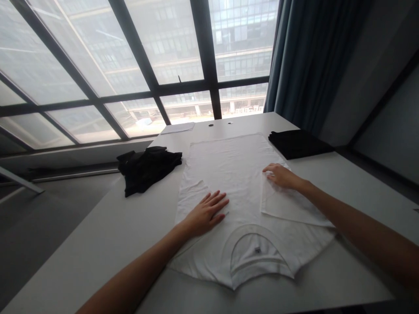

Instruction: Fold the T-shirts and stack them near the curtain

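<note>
A white short-sleeved T-shirt (225,165) lies spread on the white table, its collar towards me and its hem at the far side. My left hand (206,213) rests flat on its left part, fingers spread, over cloth turned inward there. On the other side, the right sleeve (288,207) is folded in across the body of the shirt. My right hand (280,175) has its bent fingers and thumb at the far inner corner of that sleeve, holding the cloth. A small dark label shows inside the collar.
A crumpled black garment (147,168) lies at the table's left edge. Folded black cloth (299,143) sits at the right. White paper (177,127) and a dark round disc (211,125) are at the far end of the table (108,244), before windows and a blue curtain (304,65).
</note>
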Demonstrator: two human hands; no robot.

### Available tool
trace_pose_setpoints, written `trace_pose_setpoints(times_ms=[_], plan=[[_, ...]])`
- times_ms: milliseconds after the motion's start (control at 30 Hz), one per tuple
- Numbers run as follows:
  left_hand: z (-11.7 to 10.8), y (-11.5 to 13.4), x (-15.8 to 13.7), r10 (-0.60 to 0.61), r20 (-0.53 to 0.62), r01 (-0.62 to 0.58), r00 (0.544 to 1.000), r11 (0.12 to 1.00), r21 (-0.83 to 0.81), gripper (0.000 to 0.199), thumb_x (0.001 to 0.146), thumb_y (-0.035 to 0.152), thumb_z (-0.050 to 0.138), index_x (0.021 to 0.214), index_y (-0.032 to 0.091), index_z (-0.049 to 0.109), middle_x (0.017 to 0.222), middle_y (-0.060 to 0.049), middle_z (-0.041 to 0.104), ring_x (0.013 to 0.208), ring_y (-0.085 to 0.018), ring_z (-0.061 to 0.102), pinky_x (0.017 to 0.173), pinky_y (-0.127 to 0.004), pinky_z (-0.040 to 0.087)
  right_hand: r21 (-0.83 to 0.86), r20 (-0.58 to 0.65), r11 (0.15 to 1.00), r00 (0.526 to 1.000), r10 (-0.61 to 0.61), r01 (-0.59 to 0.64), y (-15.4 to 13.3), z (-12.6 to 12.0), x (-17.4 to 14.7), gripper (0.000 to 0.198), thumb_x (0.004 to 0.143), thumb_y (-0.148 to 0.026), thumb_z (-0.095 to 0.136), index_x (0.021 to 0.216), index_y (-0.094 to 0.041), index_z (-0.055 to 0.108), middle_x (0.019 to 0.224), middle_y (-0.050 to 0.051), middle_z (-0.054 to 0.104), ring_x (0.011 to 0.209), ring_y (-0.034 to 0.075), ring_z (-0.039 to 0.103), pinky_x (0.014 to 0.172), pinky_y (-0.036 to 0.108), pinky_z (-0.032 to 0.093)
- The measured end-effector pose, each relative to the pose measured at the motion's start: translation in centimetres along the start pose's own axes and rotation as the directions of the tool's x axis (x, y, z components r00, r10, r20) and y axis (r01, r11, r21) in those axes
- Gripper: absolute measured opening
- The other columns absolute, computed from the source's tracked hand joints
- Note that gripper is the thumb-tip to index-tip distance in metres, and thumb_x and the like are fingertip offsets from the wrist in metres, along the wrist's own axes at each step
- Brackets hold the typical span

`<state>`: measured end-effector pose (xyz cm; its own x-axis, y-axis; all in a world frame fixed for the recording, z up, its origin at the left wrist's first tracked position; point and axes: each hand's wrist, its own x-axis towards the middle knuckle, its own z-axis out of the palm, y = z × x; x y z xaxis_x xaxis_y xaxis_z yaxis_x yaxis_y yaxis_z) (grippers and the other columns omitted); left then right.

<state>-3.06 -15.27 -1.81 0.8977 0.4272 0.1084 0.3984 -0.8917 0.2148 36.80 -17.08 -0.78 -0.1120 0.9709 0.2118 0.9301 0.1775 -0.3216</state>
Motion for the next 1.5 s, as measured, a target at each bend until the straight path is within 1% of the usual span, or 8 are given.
trace_pose_setpoints(times_ms=[267, 433, 633, 1000, 1133, 1267, 1367, 1500], plan=[[-0.1, -0.2, 0.0, 0.014, 0.016, -0.014, 1.0, 1.0, 0.007, 0.058, 0.105, 0.051, 0.044, 0.158, 0.03, 0.038, 0.166, -0.006, 0.033, 0.155, -0.028, 0.025, 0.127, -0.051, 0.019, -0.001, 0.133, 0.979, 0.97, 0.201, -0.203, 1.3, -0.2, 2.6, 0.019, 0.086, -0.025, 0.068, 0.1, -0.014, 0.074, 0.092, 0.008, 0.074, 0.08, 0.019, 0.066, 0.071, 0.026, 0.047], [-1.0, 0.9, -0.1, 0.003, -0.048, -0.003, 0.999, 1.0, -0.004, 0.052, 0.096, 0.047, 0.06, 0.141, 0.024, 0.054, 0.149, -0.012, 0.052, 0.143, -0.031, 0.042, 0.121, -0.05, 0.031, -0.016, 0.042, 0.98, 0.979, 0.2, -0.199, 1.3, 0.4, 2.6, 0.024, 0.084, -0.024, 0.071, 0.106, -0.014, 0.072, 0.102, 0.01, 0.072, 0.09, 0.02, 0.065, 0.081, 0.028, 0.047], [-1.9, 2.2, -0.1, -0.003, 0.021, 0.002, 1.0, 0.998, 0.063, 0.01, 0.089, 0.031, 0.062, 0.088, 0.023, 0.057, 0.09, -0.003, 0.064, 0.087, -0.021, 0.06, 0.085, -0.034, 0.049, -0.035, -0.024, 0.987, 0.987, 0.157, -0.158, -0.2, 1.3, 0.8, 0.018, 0.091, -0.029, 0.062, 0.099, -0.016, 0.072, 0.098, 0.01, 0.069, 0.092, 0.022, 0.063, 0.086, 0.031, 0.045], [-2.6, 2.0, -0.3, 0.129, 0.092, -0.134, 0.987, 0.99, 0.047, 0.016, 0.096, 0.02, 0.049, 0.082, 0.023, 0.055, 0.079, 0.0, 0.063, 0.073, -0.016, 0.058, 0.072, -0.027, 0.044, -0.095, -0.154, 0.982, 0.977, 0.145, -0.161, -2.8, 2.9, -1.7, 0.018, 0.094, -0.023, 0.053, 0.097, -0.017, 0.07, 0.1, 0.011, 0.067, 0.095, 0.024, 0.058, 0.087, 0.032, 0.042], [-2.9, 0.9, -0.6, 0.072, 0.016, -0.071, 0.997, 0.995, -0.07, 0.02, 0.103, 0.032, 0.047, 0.091, 0.023, 0.061, 0.085, -0.002, 0.067, 0.079, -0.017, 0.062, 0.075, -0.028, 0.047, -0.115, -0.167, 0.98, 0.976, 0.141, -0.161, -2.9, 3.2, -1.9, 0.017, 0.094, -0.023, 0.053, 0.097, -0.018, 0.068, 0.102, 0.011, 0.066, 0.096, 0.025, 0.057, 0.087, 0.032, 0.041], [-1.8, -0.8, -0.7, -0.147, -0.19, 0.14, 0.971, 0.989, -0.048, 0.035, 0.108, 0.036, 0.037, 0.13, 0.021, 0.06, 0.131, -0.011, 0.066, 0.125, -0.024, 0.058, 0.108, -0.041, 0.043, -0.143, -0.18, 0.976, 0.974, 0.137, -0.164, -2.9, 3.5, -2.0, 0.016, 0.094, -0.023, 0.053, 0.098, -0.018, 0.067, 0.101, 0.01, 0.066, 0.095, 0.025, 0.056, 0.086, 0.033, 0.04], [-0.3, -1.4, -0.9, -0.198, -0.072, 0.202, 0.978, 0.978, 0.051, 0.057, 0.107, 0.047, 0.038, 0.156, 0.019, 0.037, 0.163, -0.013, 0.037, 0.153, -0.029, 0.029, 0.123, -0.052, 0.023, -0.171, -0.198, 0.972, 0.972, 0.129, -0.164, -3.0, 3.7, -2.1, 0.016, 0.095, -0.023, 0.052, 0.099, -0.018, 0.067, 0.102, 0.01, 0.065, 0.096, 0.025, 0.056, 0.087, 0.034, 0.04], [0.1, -1.0, -1.2, -0.19, 0.048, 0.183, 0.981, 0.975, 0.124, 0.075, 0.104, 0.061, 0.035, 0.164, 0.019, 0.018, 0.17, -0.012, 0.014, 0.158, -0.03, 0.01, 0.126, -0.055, 0.01, -0.186, -0.206, 0.967, 0.969, 0.134, -0.173, -3.1, 3.9, -2.3, 0.018, 0.096, -0.024, 0.051, 0.102, -0.018, 0.067, 0.105, 0.011, 0.066, 0.098, 0.025, 0.056, 0.088, 0.033, 0.039]])
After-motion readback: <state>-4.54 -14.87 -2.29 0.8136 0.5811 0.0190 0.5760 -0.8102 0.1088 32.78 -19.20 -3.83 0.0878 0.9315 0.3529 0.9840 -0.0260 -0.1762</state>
